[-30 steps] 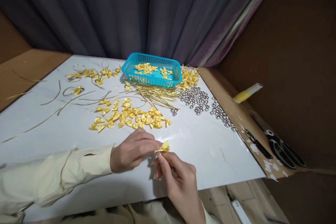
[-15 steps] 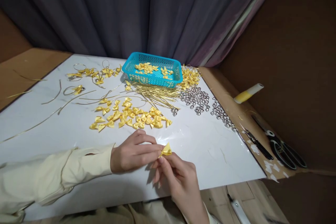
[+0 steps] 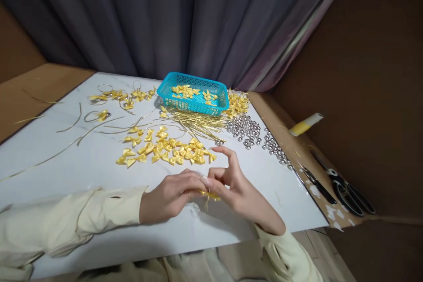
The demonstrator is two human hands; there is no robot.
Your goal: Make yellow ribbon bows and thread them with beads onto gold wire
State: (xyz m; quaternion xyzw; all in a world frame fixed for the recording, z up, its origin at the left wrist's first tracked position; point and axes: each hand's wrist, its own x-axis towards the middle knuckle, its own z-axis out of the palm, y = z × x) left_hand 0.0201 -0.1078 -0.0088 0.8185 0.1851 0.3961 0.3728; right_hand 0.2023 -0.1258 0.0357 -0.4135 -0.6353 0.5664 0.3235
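Observation:
My left hand (image 3: 170, 196) and my right hand (image 3: 236, 187) meet over the near middle of the white sheet (image 3: 99, 167). Between their fingertips they pinch a small yellow ribbon bow (image 3: 209, 194) with a thin gold strand hanging from it. The left fingers are curled closed on the bow. The right thumb and middle fingers pinch it too, with the index finger raised. Just beyond the hands lies a spread of loose yellow bows (image 3: 165, 147).
A blue basket (image 3: 193, 94) with bows stands at the back. In front of it lie gold wires (image 3: 198, 121); silver bells (image 3: 246, 128) lie to the right. Finished looped bows (image 3: 115, 97) are back left. Scissors (image 3: 346, 187), snips (image 3: 317, 184) and a yellow-white tube (image 3: 306, 124) lie right.
My right hand has turned over and risen beside the left, index finger lifted. The bow dropped from above the fingertips to between both hands. The view shifted slightly downward.

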